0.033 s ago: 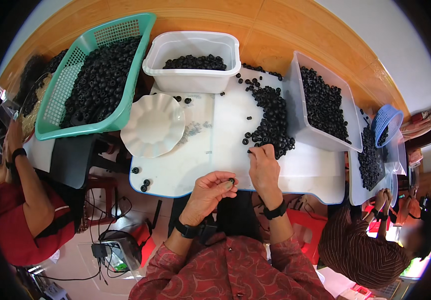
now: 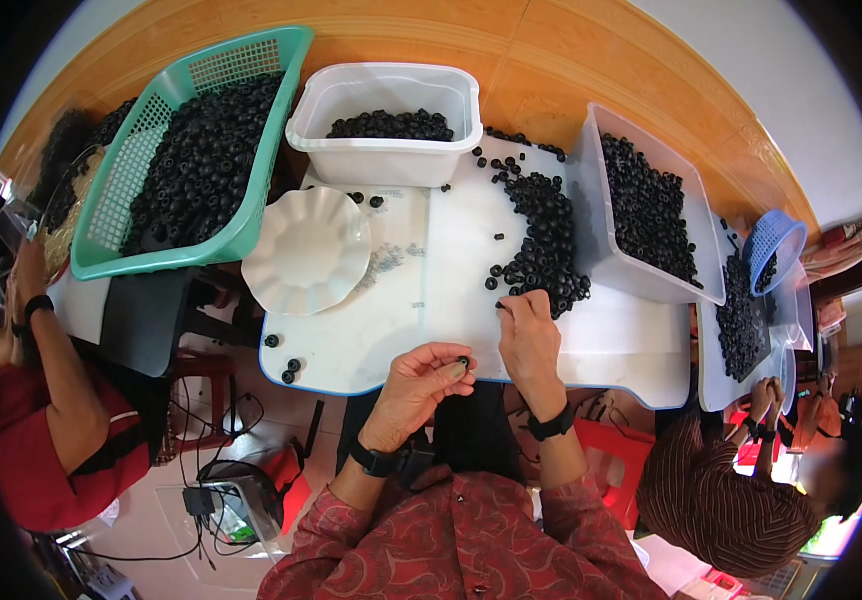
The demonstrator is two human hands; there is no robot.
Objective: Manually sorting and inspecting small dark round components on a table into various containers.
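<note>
Nothing is visibly shifting since earlier. Left hand is pinching a black ring; right hand (grip unclear) is facing the twelve-o'clock pile.

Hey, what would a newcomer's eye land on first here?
Probably the green basket, upper left, heaped with black parts. Next, the loose black pile on the white table, right of centre, the right hand at its near edge. The left hand pinches one small black part, below centre.

Orange wood panelling runs along the back, black cables tangle near a red stool, a striped-shirted co-worker is at right
</note>
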